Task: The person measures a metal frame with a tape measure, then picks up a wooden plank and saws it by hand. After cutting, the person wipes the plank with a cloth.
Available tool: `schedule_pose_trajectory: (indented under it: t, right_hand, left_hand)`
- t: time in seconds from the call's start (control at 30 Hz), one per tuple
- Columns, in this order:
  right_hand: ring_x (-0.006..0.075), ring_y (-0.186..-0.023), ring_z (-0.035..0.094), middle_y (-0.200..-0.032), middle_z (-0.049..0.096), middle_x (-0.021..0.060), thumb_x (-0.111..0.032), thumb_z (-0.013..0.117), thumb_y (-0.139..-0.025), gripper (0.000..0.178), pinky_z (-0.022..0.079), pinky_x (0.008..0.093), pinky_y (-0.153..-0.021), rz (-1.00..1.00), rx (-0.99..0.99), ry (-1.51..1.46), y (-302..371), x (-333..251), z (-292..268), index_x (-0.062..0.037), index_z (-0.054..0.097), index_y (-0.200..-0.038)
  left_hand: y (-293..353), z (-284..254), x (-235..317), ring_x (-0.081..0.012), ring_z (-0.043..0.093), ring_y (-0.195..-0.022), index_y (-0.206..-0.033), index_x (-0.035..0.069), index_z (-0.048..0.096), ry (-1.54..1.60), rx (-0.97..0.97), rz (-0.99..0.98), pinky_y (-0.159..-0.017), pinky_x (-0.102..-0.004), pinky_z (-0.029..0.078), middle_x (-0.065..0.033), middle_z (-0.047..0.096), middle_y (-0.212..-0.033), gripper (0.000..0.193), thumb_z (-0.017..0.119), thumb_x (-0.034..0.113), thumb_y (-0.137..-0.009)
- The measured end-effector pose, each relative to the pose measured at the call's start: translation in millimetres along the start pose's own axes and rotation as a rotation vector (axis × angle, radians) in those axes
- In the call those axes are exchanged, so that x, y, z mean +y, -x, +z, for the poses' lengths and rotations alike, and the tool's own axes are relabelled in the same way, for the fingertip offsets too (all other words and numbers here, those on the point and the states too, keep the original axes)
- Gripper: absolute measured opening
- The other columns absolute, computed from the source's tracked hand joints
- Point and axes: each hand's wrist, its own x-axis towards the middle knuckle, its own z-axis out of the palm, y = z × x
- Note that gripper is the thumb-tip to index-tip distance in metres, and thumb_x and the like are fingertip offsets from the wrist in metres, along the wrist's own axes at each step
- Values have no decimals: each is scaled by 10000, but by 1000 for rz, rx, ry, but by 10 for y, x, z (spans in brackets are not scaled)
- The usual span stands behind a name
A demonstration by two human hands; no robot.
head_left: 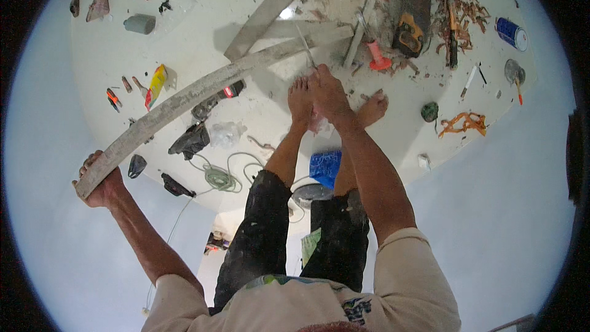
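A long grey plank (184, 102) slants across the floor, its near end raised at the left. My left hand (109, 188) is closed around that end, fingers wrapped over the edge. Its far end lies beside a second grey plank (261, 21). My right hand (330, 93) grips a slim tool with a thin pale blade (304, 43), whose tip points up at the plank's far part. The handle is hidden in my fist, so its exact kind is unclear. My left bare foot (299, 99) is next to that hand.
At the far right lie a handsaw (409, 32), a red-handled tool (377, 55) and brown scraps (470, 24). A blue can (509, 32) is beyond them. Near the plank are a power tool (209, 106), a yellow packet (157, 83), a black bag (190, 140) and a coiled cord (221, 178).
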Motion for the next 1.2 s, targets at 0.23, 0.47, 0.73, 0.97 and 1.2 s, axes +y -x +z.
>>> schedule_pose_trajectory:
  t: [0.23,0.47,0.73,0.97,1.2]
  right_hand:
    - [381,-1056,675,-1182,641,237,-188,561,-995,296,566,478,-889,-178,259,315,-353,1089,280,21,621,-1195]
    - [421,-1037,686,-1107,654,269,-197,589,-996,243,525,558,-947,-66,175,315,-559,1294,83,-12,615,-1151]
    - [380,-1105,644,-1137,640,211,-179,583,-971,289,528,475,-1005,-274,253,576,-735,1229,156,-22,617,-1210]
    - [386,-1002,679,-1072,697,214,-134,545,-1003,285,569,468,-867,-11,162,52,-561,1022,-34,20,657,-1214]
    - [420,-980,670,-1034,674,220,-210,470,-1070,269,549,528,-877,-178,395,162,-537,1431,83,3,613,-1152]
  left_hand:
    - [-478,-57,-184,-372,590,-841,-763,50,596,86,-123,-92,-855,-608,473,-158,582,-780,448,515,458,-931]
    - [-717,-129,-205,-432,612,-940,-808,25,642,-24,-83,-63,-921,-656,476,-187,630,-867,490,528,485,-933]
    - [-772,-285,-180,-380,599,-890,-808,37,636,41,-255,-108,-881,-610,486,-153,617,-836,484,543,501,-910]
    - [-712,-437,-144,-366,587,-838,-795,39,615,-42,-123,-4,-881,-575,482,-145,593,-800,539,529,559,-909]
    - [-933,-386,-129,-416,615,-1045,-860,10,658,67,-425,-308,-1016,-608,449,-178,661,-911,468,496,414,-1034]
